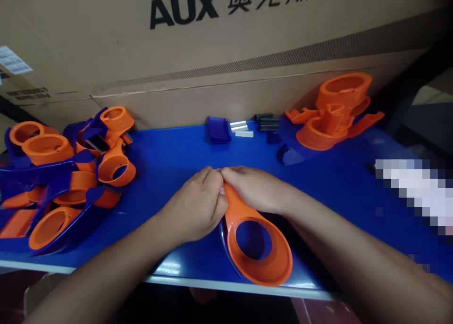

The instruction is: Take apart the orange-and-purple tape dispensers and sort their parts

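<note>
Near the front of the blue table, both hands grip the narrow end of an orange-and-blue plastic tape dispenser [260, 248]. Its round orange ring points toward me, and a blue edge shows along its left side. My left hand [200, 203] is closed around the left of the narrow end, thumb pressed in. From the right, my right hand [256, 187] wraps over the same end, its fingers mostly out of sight. The two hands touch each other, and the far tip of the dispenser is hidden beneath them.
Orange-and-blue dispensers [76, 187] lie heaped at left. Stacked orange parts [331, 116] stand at back right. Along the back are blue pieces [218, 129], white strips [243, 133] and black cylinders [269, 124]. A large cardboard box [212, 55] rises behind the blue table [170, 154].
</note>
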`<state>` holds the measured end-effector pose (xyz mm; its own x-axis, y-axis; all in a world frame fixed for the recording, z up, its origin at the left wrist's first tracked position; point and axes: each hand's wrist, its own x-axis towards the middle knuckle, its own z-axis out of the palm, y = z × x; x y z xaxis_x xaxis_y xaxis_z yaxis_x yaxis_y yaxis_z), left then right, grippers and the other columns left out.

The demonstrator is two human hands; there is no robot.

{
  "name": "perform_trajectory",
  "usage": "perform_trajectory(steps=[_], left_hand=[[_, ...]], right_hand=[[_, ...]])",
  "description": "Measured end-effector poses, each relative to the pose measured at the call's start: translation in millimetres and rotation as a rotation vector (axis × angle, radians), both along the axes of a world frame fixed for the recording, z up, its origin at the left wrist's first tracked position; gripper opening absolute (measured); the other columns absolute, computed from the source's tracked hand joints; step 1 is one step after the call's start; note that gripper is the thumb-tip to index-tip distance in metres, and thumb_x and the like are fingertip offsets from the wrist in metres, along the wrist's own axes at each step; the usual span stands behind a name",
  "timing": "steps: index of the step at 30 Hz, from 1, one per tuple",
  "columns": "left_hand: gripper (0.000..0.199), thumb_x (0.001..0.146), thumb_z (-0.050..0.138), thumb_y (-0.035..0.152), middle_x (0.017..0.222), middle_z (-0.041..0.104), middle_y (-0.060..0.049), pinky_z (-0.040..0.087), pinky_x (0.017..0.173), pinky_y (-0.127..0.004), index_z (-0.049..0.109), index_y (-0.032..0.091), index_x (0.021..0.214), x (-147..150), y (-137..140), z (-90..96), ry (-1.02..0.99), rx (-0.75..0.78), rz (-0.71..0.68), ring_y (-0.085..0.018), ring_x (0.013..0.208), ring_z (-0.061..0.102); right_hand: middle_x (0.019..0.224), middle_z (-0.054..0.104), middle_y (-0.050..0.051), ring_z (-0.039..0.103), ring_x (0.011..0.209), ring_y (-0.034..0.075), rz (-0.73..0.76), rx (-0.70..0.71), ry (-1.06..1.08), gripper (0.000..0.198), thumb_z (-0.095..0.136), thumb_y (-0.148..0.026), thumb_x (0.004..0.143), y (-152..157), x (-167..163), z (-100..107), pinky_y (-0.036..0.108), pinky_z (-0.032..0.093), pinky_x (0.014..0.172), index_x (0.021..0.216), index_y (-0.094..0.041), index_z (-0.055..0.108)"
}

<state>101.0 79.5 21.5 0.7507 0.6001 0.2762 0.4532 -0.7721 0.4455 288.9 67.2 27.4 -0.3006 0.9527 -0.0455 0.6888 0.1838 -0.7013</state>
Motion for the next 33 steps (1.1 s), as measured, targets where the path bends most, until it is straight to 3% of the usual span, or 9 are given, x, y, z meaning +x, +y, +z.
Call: perform_trajectory(steps=[3,6,9,12,19,22,28,33], left_hand=[[0.01,0.1,0.04,0.024,0.086,0.055,-0.002,0.047,0.072,-0.035,0.041,0.023,0.09,-2,3,-1.7,-0.032,-0.067,0.013,-0.018,0.077,0.054],[0.01,0.103,0.042,0.031,0.092,0.062,-0.003,0.051,0.072,-0.034,0.046,0.022,0.102,-4,5,-5.1,-0.137,-0.218,0.027,-0.018,0.081,0.062],[0.021,0.103,0.045,0.031,0.115,0.068,-0.008,0.056,0.088,-0.039,0.048,0.023,0.122,-3,4,-8.9,-0.251,-0.393,0.021,-0.021,0.104,0.068],[0.027,0.102,0.046,0.023,0.128,0.068,-0.008,0.056,0.1,-0.043,0.052,0.026,0.128,1,3,-12.8,-0.284,-0.525,0.004,-0.021,0.117,0.066],[0.031,0.092,0.061,0.018,0.103,0.077,-0.007,0.06,0.089,-0.041,0.065,0.021,0.122,-2,13,-22.3,-0.254,-0.708,0.032,-0.02,0.093,0.074],[0.028,0.092,0.061,0.021,0.094,0.076,-0.006,0.06,0.08,-0.036,0.068,0.019,0.118,-14,25,-17.3,-0.209,-0.651,0.106,-0.019,0.085,0.073],[0.033,0.094,0.06,0.035,0.096,0.075,-0.005,0.058,0.077,-0.033,0.069,0.021,0.122,-44,48,7.8,-0.172,-0.298,0.258,-0.019,0.086,0.07],[0.029,0.094,0.058,0.038,0.105,0.077,-0.006,0.057,0.081,-0.036,0.073,0.024,0.116,-56,49,20.9,0.041,-0.257,0.151,-0.022,0.092,0.071]], right_hand=[[0.082,0.073,0.004,0.061,0.075,0.022,-0.084,-0.085,0.083,0.03,0.045,-0.034,0.095,2,1,1,0.032,0.038,0.069,0.07,-0.024,0.059],[0.072,0.068,0.003,0.055,0.063,0.019,-0.26,-0.237,0.174,0.041,0.04,-0.047,0.098,4,2,3,0.031,0.035,0.058,0.07,-0.023,0.059],[0.061,0.06,0.003,0.049,0.053,0.017,-0.416,-0.368,0.364,0.045,0.042,-0.055,0.096,6,2,6,0.031,0.033,0.05,0.068,-0.022,0.055],[0.058,0.057,0.001,0.047,0.049,0.016,-0.505,-0.406,0.535,0.043,0.045,-0.056,0.094,9,4,5,0.031,0.033,0.047,0.068,-0.022,0.053],[0.069,0.066,0.005,0.056,0.055,0.016,-0.515,-0.487,0.851,0.04,0.047,-0.053,0.095,19,14,-1,0.028,0.045,0.052,0.077,-0.019,0.061],[0.066,0.066,0.006,0.056,0.054,0.017,-0.515,-0.548,0.912,0.039,0.046,-0.051,0.096,22,20,2,0.028,0.045,0.052,0.076,-0.02,0.059],[0.064,0.065,0.006,0.059,0.055,0.019,-0.447,-0.6,0.982,0.036,0.043,-0.049,0.097,24,24,3,0.029,0.048,0.053,0.076,-0.021,0.056],[0.069,0.067,0.006,0.06,0.057,0.019,-0.416,-0.612,0.982,0.037,0.047,-0.052,0.095,25,25,-7,0.03,0.049,0.054,0.079,-0.021,0.057]])
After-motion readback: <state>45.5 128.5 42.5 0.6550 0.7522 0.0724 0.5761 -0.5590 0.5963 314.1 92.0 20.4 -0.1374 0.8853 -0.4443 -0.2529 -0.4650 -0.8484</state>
